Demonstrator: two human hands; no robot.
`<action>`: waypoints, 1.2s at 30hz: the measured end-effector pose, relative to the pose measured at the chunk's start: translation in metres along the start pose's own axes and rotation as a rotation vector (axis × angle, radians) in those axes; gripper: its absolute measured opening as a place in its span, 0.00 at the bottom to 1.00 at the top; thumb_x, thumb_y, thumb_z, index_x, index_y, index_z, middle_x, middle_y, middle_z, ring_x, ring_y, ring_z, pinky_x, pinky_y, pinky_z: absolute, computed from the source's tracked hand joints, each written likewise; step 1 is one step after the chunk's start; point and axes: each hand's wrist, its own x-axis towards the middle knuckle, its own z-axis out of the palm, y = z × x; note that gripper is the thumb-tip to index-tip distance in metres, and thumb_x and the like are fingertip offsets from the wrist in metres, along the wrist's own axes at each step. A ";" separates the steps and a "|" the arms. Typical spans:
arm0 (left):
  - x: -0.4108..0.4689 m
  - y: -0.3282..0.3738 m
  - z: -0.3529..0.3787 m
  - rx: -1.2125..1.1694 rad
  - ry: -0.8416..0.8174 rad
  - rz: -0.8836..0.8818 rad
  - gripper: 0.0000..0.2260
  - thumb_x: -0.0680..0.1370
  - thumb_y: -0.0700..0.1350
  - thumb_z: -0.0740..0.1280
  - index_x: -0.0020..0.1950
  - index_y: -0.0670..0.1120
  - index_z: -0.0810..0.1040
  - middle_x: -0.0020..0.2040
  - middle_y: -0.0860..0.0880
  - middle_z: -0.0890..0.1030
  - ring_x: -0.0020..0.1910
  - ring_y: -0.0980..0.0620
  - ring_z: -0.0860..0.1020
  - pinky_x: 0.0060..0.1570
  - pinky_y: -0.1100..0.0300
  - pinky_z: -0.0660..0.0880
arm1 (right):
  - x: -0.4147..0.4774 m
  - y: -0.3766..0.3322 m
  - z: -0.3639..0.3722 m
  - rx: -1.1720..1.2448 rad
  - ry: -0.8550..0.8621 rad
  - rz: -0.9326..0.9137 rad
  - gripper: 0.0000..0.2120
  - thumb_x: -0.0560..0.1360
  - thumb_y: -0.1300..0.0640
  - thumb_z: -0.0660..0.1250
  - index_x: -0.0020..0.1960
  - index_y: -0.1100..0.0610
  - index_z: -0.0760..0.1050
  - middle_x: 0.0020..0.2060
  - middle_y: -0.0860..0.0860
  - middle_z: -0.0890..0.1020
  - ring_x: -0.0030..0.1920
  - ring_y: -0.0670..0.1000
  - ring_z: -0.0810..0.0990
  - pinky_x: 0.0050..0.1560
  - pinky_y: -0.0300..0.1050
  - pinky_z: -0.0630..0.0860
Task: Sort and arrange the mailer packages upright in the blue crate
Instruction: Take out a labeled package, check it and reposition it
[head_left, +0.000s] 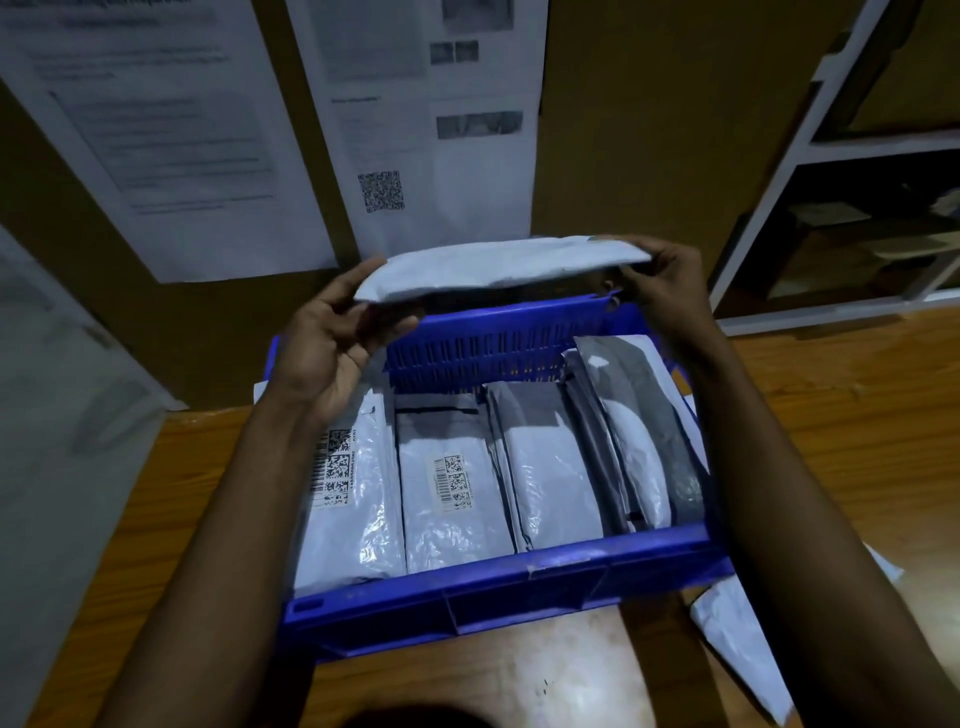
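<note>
Your left hand (332, 348) and right hand (662, 291) grip a mailer (498, 265) endwise above the crate (519, 571); next, stand it behind the row (457, 488).

Counts:
- One blue crate (498, 577), centre of frame.
- Mailers in crate (452, 499): at least four. Those at the right overlap, so the exact count is unclear.
- Two barcode labels (453, 484), on the left pair.
- One held mailer (498, 265), upper centre.
- Two hands: left hand (332, 343), right hand (660, 286).
- One loose mailer (737, 639), lower right.
- Two printed sheets (171, 130), upper left and upper centre.
- One shelf unit (852, 150), upper right.
</note>
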 end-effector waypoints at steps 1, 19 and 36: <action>0.001 -0.002 0.000 0.037 -0.019 0.018 0.25 0.77 0.24 0.52 0.71 0.38 0.73 0.65 0.37 0.80 0.60 0.39 0.82 0.45 0.57 0.83 | -0.001 -0.001 0.000 0.000 0.005 -0.002 0.10 0.78 0.63 0.71 0.58 0.67 0.81 0.39 0.47 0.87 0.34 0.45 0.82 0.32 0.40 0.78; -0.006 -0.010 0.014 0.322 0.157 0.044 0.07 0.77 0.47 0.74 0.44 0.46 0.80 0.45 0.39 0.79 0.40 0.42 0.78 0.29 0.57 0.78 | -0.003 -0.013 0.011 0.147 -0.007 0.173 0.12 0.81 0.53 0.70 0.41 0.56 0.76 0.38 0.58 0.76 0.36 0.53 0.74 0.32 0.46 0.81; -0.002 -0.008 0.018 0.263 0.167 0.246 0.09 0.78 0.37 0.71 0.57 0.43 0.81 0.47 0.50 0.87 0.45 0.53 0.85 0.43 0.59 0.83 | -0.005 -0.017 0.012 0.267 -0.119 0.144 0.15 0.75 0.56 0.75 0.58 0.63 0.79 0.48 0.56 0.83 0.46 0.57 0.82 0.35 0.48 0.84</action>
